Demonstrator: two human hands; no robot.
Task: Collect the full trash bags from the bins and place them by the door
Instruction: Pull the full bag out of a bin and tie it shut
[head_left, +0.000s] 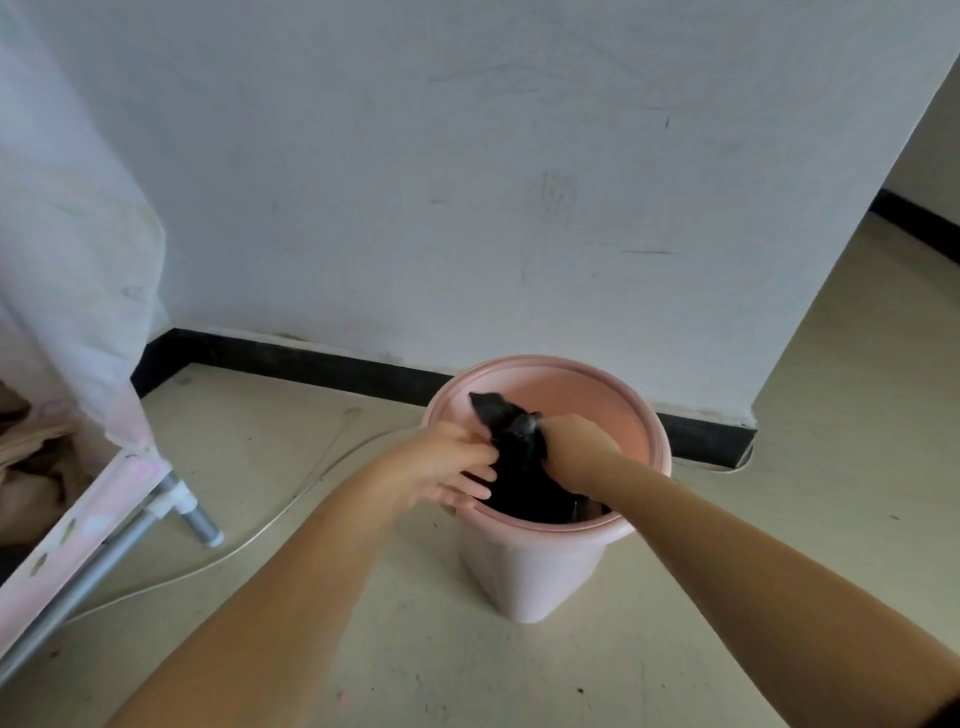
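While the pink bin (545, 551) stands on the floor near the white wall (467, 182), both hands reach over its rim: the right hand (571, 447) grips the gathered neck of the black trash bag (524, 467) inside it, and the left hand (452, 462) pinches the bag's left side.
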